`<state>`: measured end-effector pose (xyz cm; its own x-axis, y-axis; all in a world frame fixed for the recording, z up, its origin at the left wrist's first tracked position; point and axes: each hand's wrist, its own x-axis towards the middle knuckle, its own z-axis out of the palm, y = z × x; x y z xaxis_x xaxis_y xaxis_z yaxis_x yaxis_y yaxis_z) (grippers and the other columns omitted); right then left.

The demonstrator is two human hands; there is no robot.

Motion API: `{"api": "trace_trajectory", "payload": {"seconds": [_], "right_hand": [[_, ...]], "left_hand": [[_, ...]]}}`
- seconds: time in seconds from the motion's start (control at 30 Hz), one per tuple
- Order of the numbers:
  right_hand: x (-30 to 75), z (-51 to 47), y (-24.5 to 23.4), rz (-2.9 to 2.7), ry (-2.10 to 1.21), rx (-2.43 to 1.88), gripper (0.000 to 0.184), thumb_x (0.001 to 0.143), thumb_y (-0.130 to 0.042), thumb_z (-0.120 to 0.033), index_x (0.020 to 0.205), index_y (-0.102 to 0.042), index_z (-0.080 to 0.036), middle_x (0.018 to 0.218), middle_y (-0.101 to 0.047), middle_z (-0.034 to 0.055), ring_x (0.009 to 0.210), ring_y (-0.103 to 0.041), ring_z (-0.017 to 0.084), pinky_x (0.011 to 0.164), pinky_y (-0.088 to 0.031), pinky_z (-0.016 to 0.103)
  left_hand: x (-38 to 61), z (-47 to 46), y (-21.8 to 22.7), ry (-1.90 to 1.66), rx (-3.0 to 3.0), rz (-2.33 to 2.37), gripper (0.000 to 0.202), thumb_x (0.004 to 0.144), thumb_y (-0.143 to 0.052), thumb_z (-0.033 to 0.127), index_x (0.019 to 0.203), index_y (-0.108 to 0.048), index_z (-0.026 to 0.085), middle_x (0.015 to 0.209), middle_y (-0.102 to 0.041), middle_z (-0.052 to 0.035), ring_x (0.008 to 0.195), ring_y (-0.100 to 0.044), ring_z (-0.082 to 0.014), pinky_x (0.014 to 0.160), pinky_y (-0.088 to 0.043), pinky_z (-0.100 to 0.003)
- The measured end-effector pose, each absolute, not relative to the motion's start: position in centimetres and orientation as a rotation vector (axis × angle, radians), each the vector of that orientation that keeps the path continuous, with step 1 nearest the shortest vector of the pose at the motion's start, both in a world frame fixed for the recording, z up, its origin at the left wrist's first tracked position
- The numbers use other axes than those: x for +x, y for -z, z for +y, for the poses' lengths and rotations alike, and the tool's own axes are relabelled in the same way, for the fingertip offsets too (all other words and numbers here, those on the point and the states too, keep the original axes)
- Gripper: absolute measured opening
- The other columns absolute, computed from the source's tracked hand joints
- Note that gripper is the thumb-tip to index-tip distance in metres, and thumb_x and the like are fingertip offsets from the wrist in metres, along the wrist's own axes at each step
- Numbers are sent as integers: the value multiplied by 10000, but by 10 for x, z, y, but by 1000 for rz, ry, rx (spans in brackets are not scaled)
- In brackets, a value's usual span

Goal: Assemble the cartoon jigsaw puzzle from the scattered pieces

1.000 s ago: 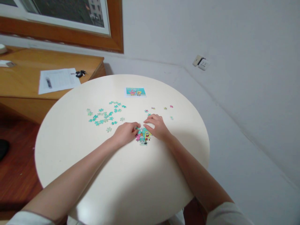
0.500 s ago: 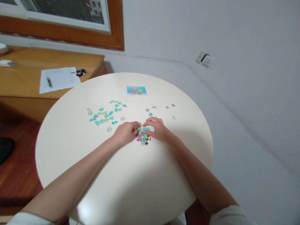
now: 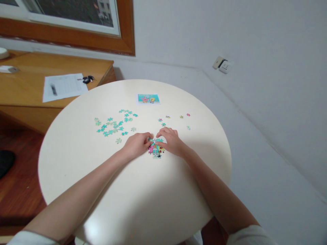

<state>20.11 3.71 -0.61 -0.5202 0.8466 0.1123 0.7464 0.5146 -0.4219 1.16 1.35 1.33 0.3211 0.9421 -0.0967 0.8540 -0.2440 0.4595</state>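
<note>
A small joined patch of cartoon jigsaw (image 3: pixel 156 149) lies in the middle of the round cream table (image 3: pixel 76 190). My left hand (image 3: pixel 136 144) rests on the tabletop with its fingers curled, the tips pinched against the patch's left edge. Opposite it, my right hand (image 3: pixel 172 141) has bent fingers pressed onto a teal piece (image 3: pixel 157 140) at the patch's top edge. The fingertips of both hands nearly meet. Part of the patch is hidden under them.
Several loose teal pieces (image 3: pixel 114 127) are scattered to the left of my hands, and a few coloured ones (image 3: pixel 173 117) lie beyond my right hand. A small reference picture (image 3: pixel 148 98) sits near the far rim. A wooden desk (image 3: pixel 25 88) with a paper sheet stands at left.
My right hand has drawn its fingers in and slid a little left toward my left hand, over the patch's top. My left hand has stayed put.
</note>
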Motion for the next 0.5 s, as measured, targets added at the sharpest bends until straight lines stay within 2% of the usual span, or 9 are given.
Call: {"api": "trace_trajectory", "payload": {"seconds": [0.23,0.5], "right_hand": [[201,39,10,-2450,-464,-1304,164,844,-612,-334,956,-595,-215,1104,-605,74,1043,-510,233,897,-324,401],[200,38,7,-2437,-521,-1300,148,838,-624,-311,933,-576,-209,1076,-608,64,1045,-513,225,900,-321,390]], "left_hand": [[13,13,-15,-262,2156,1612,323,842,-516,278,1126,-662,227,840,-724,-48,778,-653,-195,650,-425,-247],[14,12,-18,-251,2144,1605,324,843,-515,262,1123,-675,238,854,-726,-49,762,-653,-202,661,-429,-256]]}}
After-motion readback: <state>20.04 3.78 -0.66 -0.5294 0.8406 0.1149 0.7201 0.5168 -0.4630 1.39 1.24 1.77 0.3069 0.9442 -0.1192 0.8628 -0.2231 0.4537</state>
